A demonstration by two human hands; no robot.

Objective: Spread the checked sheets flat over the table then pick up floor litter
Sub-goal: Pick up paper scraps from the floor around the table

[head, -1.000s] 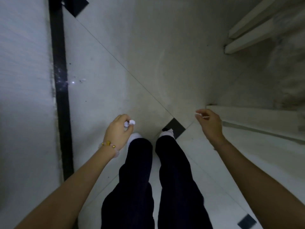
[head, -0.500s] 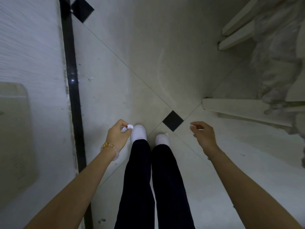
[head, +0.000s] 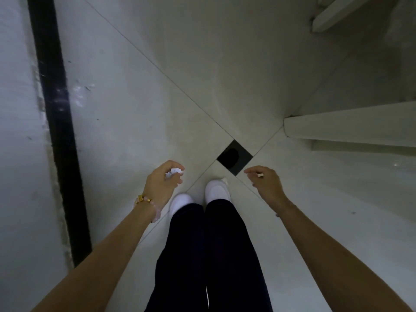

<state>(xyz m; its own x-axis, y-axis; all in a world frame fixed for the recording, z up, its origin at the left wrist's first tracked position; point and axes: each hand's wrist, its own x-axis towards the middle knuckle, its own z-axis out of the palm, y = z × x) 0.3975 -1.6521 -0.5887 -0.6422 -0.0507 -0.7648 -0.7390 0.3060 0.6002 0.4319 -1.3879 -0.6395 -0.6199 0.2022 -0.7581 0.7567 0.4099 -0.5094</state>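
A: Where is the litter right now?

B: Some is already off the floor [head: 202, 64]. The left hand [head: 163, 184] is curled round a crumpled paper [head: 175, 171], a white, creased wad poking out between thumb and fingers. The right hand [head: 266, 184] pinches a small pale scrap [head: 260, 175] at its fingertips, with the other fingers loosely bent.

A: Anything left down there?

B: 1 candidate: a white bit [head: 224, 180] touching the toe of the right shoe [head: 217, 190]. It is too small to say whether it is paper or part of the shoe. It lies between the 2 hands and below both, nearer the right hand and just short of the black inset tile [head: 235, 157].

A: So which hand goes?

B: I judge the right, since it is closer. Its pinch is taken, though, so it would have to tuck the scrap into the palm first. The bit shows no clear long axis, so the approach angle hardly matters.

A: And off to the left?

B: Pale specks [head: 78, 91] beside the black strip [head: 56, 131], well apart from both hands. They could be debris or glare on the glossy tile; I cannot tell.

A: Surfaces?

B: Smooth, pale, shiny tiles with thin diagonal joints. A flat scrap would probably be hard to lift from them without a fingernail. A white rail [head: 349, 129] runs in at the right. The checked sheets and the worktop are out of view.
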